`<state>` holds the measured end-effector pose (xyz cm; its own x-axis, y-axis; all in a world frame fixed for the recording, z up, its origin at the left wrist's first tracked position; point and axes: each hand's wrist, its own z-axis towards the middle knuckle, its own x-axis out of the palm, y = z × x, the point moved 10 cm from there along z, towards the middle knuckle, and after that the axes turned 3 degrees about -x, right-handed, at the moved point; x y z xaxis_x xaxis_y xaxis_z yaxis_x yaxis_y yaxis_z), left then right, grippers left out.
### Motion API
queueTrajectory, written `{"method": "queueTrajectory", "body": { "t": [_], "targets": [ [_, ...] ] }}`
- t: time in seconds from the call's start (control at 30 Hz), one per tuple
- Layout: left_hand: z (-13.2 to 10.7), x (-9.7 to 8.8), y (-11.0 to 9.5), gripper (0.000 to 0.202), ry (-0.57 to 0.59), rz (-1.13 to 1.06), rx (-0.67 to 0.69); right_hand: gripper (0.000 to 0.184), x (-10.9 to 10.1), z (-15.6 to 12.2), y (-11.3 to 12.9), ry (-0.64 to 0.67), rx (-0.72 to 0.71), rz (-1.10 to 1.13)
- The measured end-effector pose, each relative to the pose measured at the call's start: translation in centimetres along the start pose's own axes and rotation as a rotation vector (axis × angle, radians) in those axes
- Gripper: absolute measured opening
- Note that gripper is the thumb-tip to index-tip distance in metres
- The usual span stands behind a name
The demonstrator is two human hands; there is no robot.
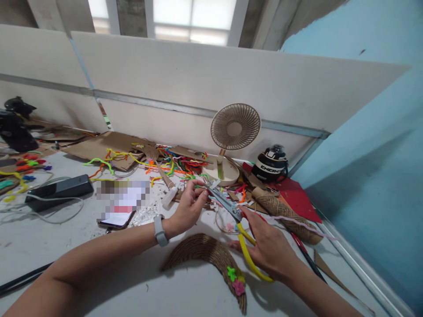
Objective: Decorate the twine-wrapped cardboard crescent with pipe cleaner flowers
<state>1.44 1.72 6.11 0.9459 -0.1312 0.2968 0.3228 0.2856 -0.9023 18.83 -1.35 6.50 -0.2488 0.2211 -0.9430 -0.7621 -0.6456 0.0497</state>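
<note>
My right hand (269, 246) grips a pair of scissors (243, 224) by its yellow handles, the grey blades pointing up and to the left. Close to the blade tips, my left hand (191, 204) has its thumb and fingers pinched together; whatever is between them is too small to make out. Below both hands lies a crescent (201, 248) wound in brown twine. Green, yellow and pink flowers (236, 281) sit on its right end. Just left of my left hand is a small translucent white bottle (169, 198).
A beige fan (235, 127) stands at the back, beside a black bottle (270, 164). A roll of twine (287, 215) lies at right. Colourful pipe cleaners (180, 163) and cardboard (109, 149) clutter the back. A phone (120, 213) and black power brick (59, 191) lie left.
</note>
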Motion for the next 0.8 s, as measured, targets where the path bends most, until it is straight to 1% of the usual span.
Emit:
{"method": "queueTrajectory", "body": {
  "t": [0.2, 0.43, 0.57, 0.8],
  "targets": [
    [-0.15, 0.1, -0.01, 0.034, -0.004, 0.008, 0.0, 0.066, 0.06, 0.05, 0.44, 0.027, -0.017, -0.029],
    [-0.16, 0.14, -0.02, 0.033, 0.0, 0.022, 0.001, 0.066, 0.07, -0.06, 0.12, -0.003, -0.011, -0.068],
    [-0.17, -0.13, 0.1, 0.031, -0.019, 0.051, 0.009, 0.064, 0.1, -0.04, 0.31, -0.022, -0.03, -0.083],
    [-0.17, -0.01, 0.29, 0.031, -0.005, 0.061, 0.002, 0.065, 0.4, -0.06, 0.39, -0.013, -0.045, -0.114]
  ]
}}
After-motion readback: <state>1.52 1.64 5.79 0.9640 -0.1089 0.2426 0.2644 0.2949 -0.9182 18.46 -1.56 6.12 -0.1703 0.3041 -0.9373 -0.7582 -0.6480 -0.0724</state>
